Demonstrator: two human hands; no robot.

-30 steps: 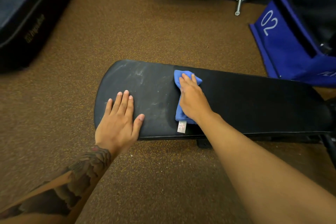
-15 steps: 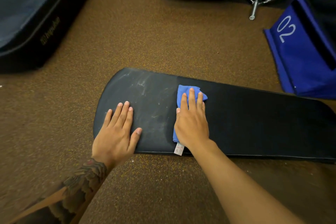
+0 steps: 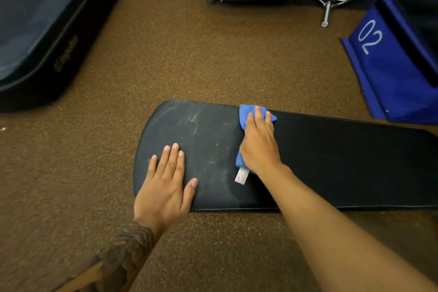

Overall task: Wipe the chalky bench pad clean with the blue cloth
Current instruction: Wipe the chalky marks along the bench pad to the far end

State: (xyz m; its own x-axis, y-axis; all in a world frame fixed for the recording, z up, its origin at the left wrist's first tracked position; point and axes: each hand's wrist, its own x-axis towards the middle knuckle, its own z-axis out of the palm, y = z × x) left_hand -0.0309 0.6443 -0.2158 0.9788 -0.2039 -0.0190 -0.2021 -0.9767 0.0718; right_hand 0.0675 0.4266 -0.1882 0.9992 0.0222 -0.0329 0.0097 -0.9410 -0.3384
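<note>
- The right hand (image 3: pixel 259 147): grip spread flat, straight fingers pressing the blue cloth (image 3: pixel 244 114).
- It lies at the bench pad's (image 3: pixel 343 161) far edge; soft, light, likely to bunch, so press its middle.
- The left hand (image 3: pixel 166 182) rests flat on the chalky left end.

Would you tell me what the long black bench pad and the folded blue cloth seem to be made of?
The long black bench pad looks like vinyl or leatherette upholstery: a smooth, faintly sheened skin with a seamed edge, chalk smears sitting on top. The folded blue cloth seems a soft woven or microfibre textile: it bunches in folds and carries a sewn white tag.
</note>
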